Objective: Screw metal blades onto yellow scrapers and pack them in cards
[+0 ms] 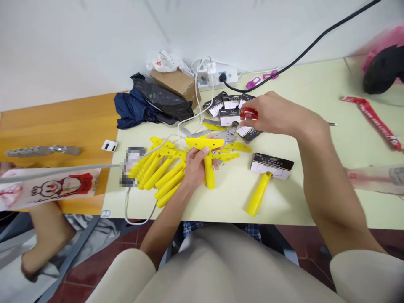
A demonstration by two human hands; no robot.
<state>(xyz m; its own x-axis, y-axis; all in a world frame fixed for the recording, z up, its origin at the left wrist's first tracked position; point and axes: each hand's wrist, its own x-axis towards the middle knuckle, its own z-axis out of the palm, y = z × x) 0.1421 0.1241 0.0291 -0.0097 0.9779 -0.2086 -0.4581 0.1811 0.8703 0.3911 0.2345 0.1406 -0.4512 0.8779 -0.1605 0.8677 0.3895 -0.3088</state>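
My left hand [194, 168] is closed on a yellow T-shaped scraper handle [209, 170], its crossbar at the top. My right hand [276, 113] is raised over the printed cards [229, 118], gripping a screwdriver [249, 112] by its red handle; the tip pokes out to the right past the wrist. Several more yellow scraper handles [170, 173] lie heaped left of my left hand. Behind the held one are grey metal blades [230, 136] and flat yellow pieces [236, 147]. To the right lies a yellow scraper [260, 195] with a black-and-white card over its head.
A white power strip [227, 75], cardboard box [176, 84] and dark blue umbrella [134, 110] stand along the back. White cables cross the heap; a black cable [315, 44] hangs overhead. At the left is another person's arm [52, 225]. A red wrapper [375, 122] lies right.
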